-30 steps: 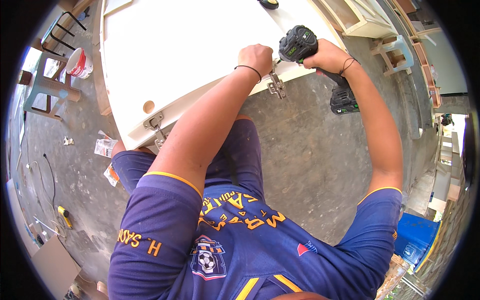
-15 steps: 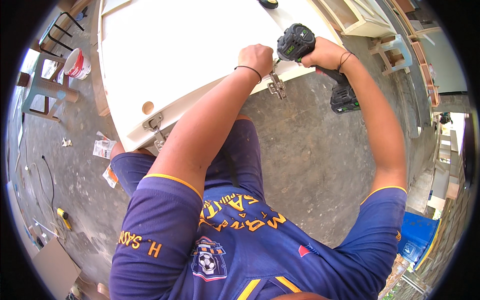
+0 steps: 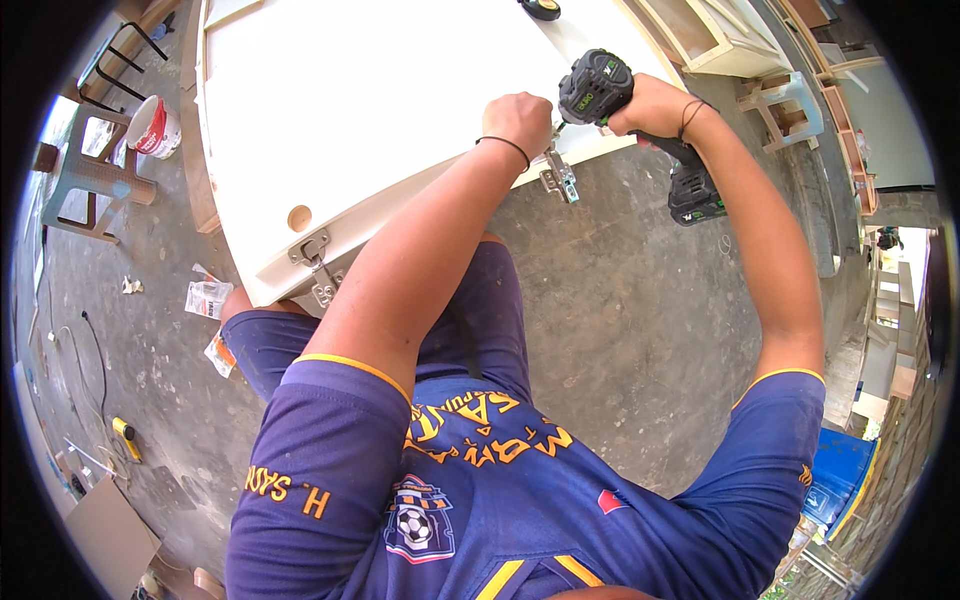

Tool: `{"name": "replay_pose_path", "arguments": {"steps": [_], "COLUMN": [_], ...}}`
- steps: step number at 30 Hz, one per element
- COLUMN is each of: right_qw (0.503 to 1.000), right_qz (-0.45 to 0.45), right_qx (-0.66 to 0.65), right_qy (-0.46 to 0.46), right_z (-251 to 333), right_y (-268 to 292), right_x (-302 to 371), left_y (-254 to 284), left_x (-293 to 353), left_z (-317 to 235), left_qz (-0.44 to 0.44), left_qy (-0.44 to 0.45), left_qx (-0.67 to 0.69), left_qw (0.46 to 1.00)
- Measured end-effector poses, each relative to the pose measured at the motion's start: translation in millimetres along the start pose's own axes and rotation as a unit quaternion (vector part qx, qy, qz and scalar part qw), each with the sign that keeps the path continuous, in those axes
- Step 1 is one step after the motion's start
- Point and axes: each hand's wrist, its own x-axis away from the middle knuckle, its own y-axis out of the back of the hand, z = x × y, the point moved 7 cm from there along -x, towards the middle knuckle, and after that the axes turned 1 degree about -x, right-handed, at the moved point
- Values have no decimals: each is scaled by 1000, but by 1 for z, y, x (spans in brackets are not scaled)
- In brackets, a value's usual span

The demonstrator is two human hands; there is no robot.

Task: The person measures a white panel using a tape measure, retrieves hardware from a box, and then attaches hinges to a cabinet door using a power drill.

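My right hand (image 3: 655, 108) grips a black cordless drill (image 3: 597, 85), its head pointing left and its battery hanging below my wrist. The drill's tip meets a metal cabinet hinge (image 3: 560, 178) at the edge of a white door panel (image 3: 370, 100). Beside that tip, my left hand (image 3: 522, 122) is closed with its fingers curled at the panel's edge; whatever it pinches is hidden behind the knuckles. A second cabinet hinge (image 3: 318, 265) sits on the panel's near left corner, close to a round drilled hole (image 3: 300, 218).
At left stand a plastic stool (image 3: 100, 185) and a white-and-red bucket (image 3: 155, 130). Cables and a yellow tool (image 3: 127, 437) lie on the concrete floor. Another stool (image 3: 785, 108) and a wooden frame (image 3: 715, 40) are at far right; a blue bin (image 3: 838, 478) is lower right.
Both hands and the drill have shifted very slightly to the right in view, along with the panel's hinges. My grip on the drill is the same.
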Motion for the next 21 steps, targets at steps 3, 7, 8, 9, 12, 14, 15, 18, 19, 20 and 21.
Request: {"name": "replay_pose_path", "arguments": {"steps": [3,7,8,9,12,14,15,18,19,20,21], "right_qw": [1000,1000,1000,1000,1000,1000,1000,1000,1000,1000,1000], "right_qz": [1,4,4,5,5,6,5,7,9,9,8], "right_qx": [0,8,8,9,10,11,13,16,18,18,18], "right_qy": [4,1,0,0,-1,-1,-3,1,5,6,6], "right_z": [4,5,4,3,3,2,0,0,1,1,1], "right_y": [-1,-1,-1,-1,-1,-2,-2,-3,-4,-4,-3], "right_x": [2,1,0,-1,-2,-3,-5,-6,-6,-6,-5], "left_y": [-1,-1,-1,-2,-1,-1,-1,1,2,1,0], "left_x": [0,-1,-1,-1,-1,-1,-1,-1,0,-1,-1], "left_z": [1,0,0,0,-1,-1,-1,-2,-2,-1,-1], "left_qz": [6,14,14,14,18,21,21,23,23,23,25], "left_qy": [1,0,0,-1,-1,-1,-1,0,-1,0,2], "left_qx": [-2,0,0,-5,-9,-7,-9,-10,-9,-9,-10], "left_qw": [1000,1000,1000,1000,1000,1000,1000,1000,1000,1000,1000]}}
